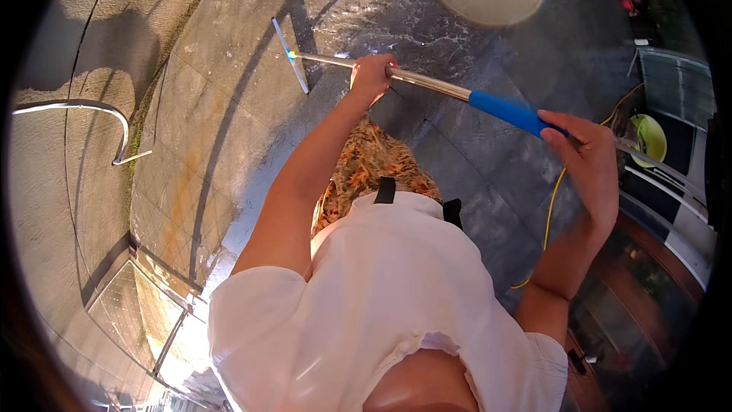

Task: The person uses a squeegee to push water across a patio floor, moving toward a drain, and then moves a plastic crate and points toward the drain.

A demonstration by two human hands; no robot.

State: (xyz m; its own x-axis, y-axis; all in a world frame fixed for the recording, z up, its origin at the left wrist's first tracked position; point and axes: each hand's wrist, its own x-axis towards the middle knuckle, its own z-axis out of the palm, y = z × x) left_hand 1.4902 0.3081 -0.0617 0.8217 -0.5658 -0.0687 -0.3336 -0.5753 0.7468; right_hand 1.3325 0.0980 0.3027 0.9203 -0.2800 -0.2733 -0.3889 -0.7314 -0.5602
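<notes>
Below us the paved floor [198, 91] spread widest, with a wet-looking sheen in places. Over it we held a long-handled squeegee [431, 83] slantwise across our front, its head away to the left. A yellow cord [552, 198] trailed near our right forearm, and a green basin [649, 140] sat off to the right. The blade bar [298, 74] crossed the pole's far end; whether it touched the floor, we could not tell. Our right hand [587, 154] curled round the end of the blue grip, likely to steer; our left hand [372, 78] closed about the bare pole nearer the blade, likely because the wide spacing gave steadier control. We could read no writing or label on the tool.
</notes>
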